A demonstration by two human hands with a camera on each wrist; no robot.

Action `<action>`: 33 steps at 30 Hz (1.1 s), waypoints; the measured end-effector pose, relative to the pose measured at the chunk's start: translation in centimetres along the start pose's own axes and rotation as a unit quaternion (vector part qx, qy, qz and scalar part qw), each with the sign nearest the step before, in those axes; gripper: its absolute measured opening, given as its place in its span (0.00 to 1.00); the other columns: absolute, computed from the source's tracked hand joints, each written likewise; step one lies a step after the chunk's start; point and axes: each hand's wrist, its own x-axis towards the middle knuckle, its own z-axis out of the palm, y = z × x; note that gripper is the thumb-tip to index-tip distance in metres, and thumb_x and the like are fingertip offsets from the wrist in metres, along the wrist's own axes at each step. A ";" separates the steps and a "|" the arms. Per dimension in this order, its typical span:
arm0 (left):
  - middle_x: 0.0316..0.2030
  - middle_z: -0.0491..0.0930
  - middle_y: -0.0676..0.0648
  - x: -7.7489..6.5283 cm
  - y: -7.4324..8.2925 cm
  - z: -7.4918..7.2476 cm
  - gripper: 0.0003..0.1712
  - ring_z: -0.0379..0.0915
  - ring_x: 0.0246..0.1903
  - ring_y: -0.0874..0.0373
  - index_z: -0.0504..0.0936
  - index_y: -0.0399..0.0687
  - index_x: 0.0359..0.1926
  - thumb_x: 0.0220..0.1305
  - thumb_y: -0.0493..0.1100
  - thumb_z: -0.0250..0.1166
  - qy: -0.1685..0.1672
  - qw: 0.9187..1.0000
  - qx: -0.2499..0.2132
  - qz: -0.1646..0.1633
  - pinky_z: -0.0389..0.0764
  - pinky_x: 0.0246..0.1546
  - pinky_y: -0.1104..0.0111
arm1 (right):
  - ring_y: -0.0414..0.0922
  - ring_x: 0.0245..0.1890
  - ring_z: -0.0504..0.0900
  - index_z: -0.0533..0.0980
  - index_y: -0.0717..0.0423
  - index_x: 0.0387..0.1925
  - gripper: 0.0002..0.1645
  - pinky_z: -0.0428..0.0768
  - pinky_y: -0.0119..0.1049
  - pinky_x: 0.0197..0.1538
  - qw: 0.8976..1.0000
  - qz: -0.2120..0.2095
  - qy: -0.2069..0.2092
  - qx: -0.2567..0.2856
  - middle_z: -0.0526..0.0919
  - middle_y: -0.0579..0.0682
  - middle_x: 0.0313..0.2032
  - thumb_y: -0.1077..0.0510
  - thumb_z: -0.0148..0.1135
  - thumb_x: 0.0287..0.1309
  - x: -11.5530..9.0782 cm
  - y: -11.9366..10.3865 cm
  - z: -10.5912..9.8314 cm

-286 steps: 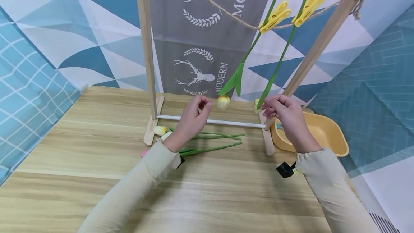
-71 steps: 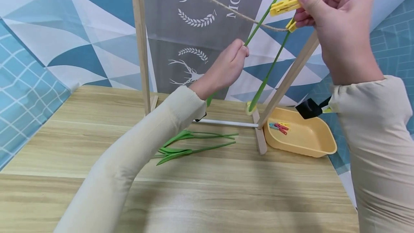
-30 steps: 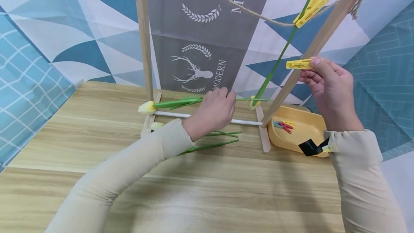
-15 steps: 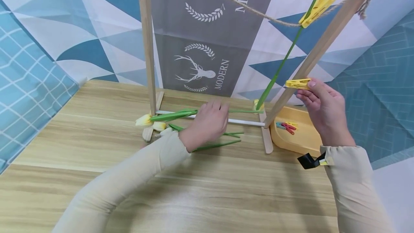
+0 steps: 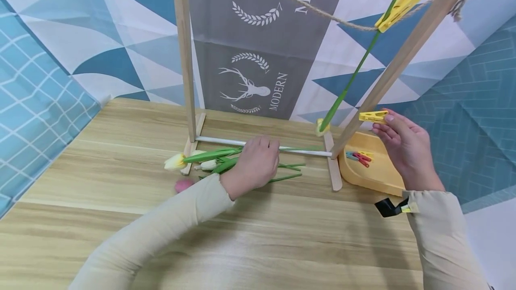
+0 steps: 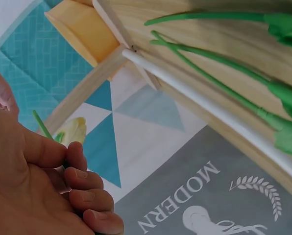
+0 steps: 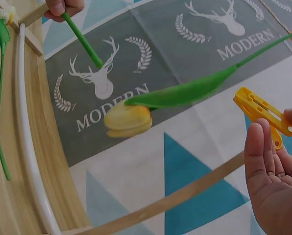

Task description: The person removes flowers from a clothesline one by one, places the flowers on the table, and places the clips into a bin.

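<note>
My left hand (image 5: 256, 162) grips the green stem of an artificial yellow-white tulip (image 5: 175, 162), held nearly level just above other tulips (image 5: 207, 164) lying on the table. In the left wrist view its fingers (image 6: 89, 198) curl round the stem, mostly hiding it. My right hand (image 5: 407, 147) pinches a yellow clothespin (image 5: 372, 116) between thumb and fingers, in front of the rack's right post. One more yellow-white tulip (image 5: 334, 111) hangs bloom down from the rope (image 5: 310, 10), clipped there by a yellow clothespin (image 5: 399, 10).
A wooden rack with a left post (image 5: 185, 57), a right post (image 5: 403, 61) and a white crossbar (image 5: 219, 141) stands at the back. The yellow tray (image 5: 387, 178) at right holds several coloured clothespins (image 5: 359, 158). A pink bloom (image 5: 183, 185) lies near the left sleeve.
Of two hanging tulips, one has come off the rope into my left hand, which has lowered it to the loose tulips. My right hand has taken its clothespin and moved down.
</note>
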 end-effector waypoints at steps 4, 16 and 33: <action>0.31 0.72 0.44 -0.5 0.1 0.3 0.11 0.69 0.34 0.50 0.72 0.42 0.36 0.68 0.41 0.45 -0.037 0.999 -0.014 -0.019 0.67 0.30 0.64 | 0.46 0.34 0.84 0.77 0.64 0.48 0.14 0.81 0.31 0.42 1.000 0.013 0.004 0.008 0.81 0.53 0.42 0.66 0.57 0.60 -0.1 0.2 -0.8; 0.31 0.71 0.44 -1.8 0.0 1.3 0.11 0.68 0.32 0.51 0.71 0.42 0.36 0.69 0.42 0.45 -0.082 0.996 -0.013 -0.023 0.66 0.30 0.64 | 0.45 0.35 0.84 0.79 0.62 0.46 0.12 0.81 0.31 0.43 0.999 0.037 0.016 0.018 0.83 0.52 0.40 0.66 0.55 0.61 -0.4 1.1 -3.0; 0.29 0.69 0.45 -3.2 0.0 2.6 0.09 0.66 0.30 0.52 0.71 0.42 0.35 0.68 0.42 0.47 -0.083 0.996 0.004 -0.023 0.67 0.30 0.64 | 0.46 0.37 0.84 0.80 0.62 0.44 0.13 0.81 0.33 0.44 0.997 0.067 0.008 0.031 0.84 0.52 0.41 0.67 0.53 0.62 -0.6 2.3 -5.4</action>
